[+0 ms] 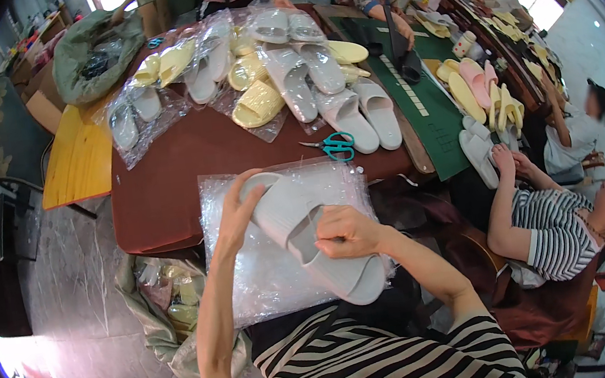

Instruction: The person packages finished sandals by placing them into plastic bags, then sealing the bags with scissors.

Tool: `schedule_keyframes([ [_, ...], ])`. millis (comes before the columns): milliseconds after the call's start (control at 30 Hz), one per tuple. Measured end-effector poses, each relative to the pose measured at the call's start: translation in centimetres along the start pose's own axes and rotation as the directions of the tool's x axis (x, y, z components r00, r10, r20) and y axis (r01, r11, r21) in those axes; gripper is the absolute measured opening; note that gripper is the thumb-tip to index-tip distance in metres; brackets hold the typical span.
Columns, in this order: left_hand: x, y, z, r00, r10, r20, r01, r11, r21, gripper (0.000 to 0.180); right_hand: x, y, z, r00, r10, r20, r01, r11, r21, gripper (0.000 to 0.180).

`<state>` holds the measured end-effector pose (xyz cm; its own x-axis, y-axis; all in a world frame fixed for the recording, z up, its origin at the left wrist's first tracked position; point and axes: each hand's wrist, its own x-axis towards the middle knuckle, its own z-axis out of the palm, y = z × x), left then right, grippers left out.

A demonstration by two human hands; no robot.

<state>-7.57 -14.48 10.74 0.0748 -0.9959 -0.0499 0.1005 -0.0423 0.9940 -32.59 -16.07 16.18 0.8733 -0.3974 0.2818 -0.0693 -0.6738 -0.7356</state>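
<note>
A light grey slide slipper (278,205) lies slantwise over a stack of clear plastic bags (253,277) in front of me. My left hand (239,209) grips its upper left end, thumb on top. Against the slipper's middle, my right hand (348,230) is closed in a fist. A small dark end pokes out of that fist; the rest of what it holds is hidden. Whether a second slipper lies beneath is hard to tell. Scissors with teal handles (338,147) rest on the brown table (162,197) just beyond the bags.
Grey and yellow slippers (290,78), many in clear bags, are heaped at the table's far side. On the right, a co-worker in stripes (553,224) handles grey slippers (477,150) beside a green mat (433,125). An open sack (149,318) stands at the table's lower left.
</note>
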Motion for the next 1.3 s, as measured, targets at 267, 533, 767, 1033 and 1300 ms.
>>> schedule_keyframes([
  [267, -0.1, -1.7, -2.6, 0.987, -0.005, -0.162, -0.029, 0.978, -0.204, 0.036, -7.0, 1.2, -0.6, 0.744, 0.64, -0.189, -0.446, 0.687, 0.573, 0.067],
  [533, 0.3, -2.0, 1.1, 0.978, -0.199, -0.058, 0.172, 0.934, -0.313, 0.053, -14.0, 2.5, 1.5, 0.566, 0.818, -0.1, -0.476, 0.423, 0.771, 0.058],
  [767, -4.8, -7.8, -3.3, 0.915, 0.335, 0.225, -0.341, 0.342, 0.876, 0.049, -20.8, 12.8, -1.9, 0.037, 0.852, -0.523, 0.207, 0.505, 0.838, 0.036],
  [1033, -6.3, -11.7, -2.2, 0.973, 0.185, 0.141, -0.183, 0.238, 0.954, 0.062, -22.5, 24.5, -9.9, -0.115, 0.861, -0.495, 0.636, 0.446, 0.629, 0.057],
  [1300, -8.3, -10.9, -2.8, 0.987, 0.159, 0.024, -0.061, 0.236, 0.97, 0.069, -8.0, 13.7, -0.3, 0.429, 0.734, -0.526, -0.222, 0.651, 0.726, 0.052],
])
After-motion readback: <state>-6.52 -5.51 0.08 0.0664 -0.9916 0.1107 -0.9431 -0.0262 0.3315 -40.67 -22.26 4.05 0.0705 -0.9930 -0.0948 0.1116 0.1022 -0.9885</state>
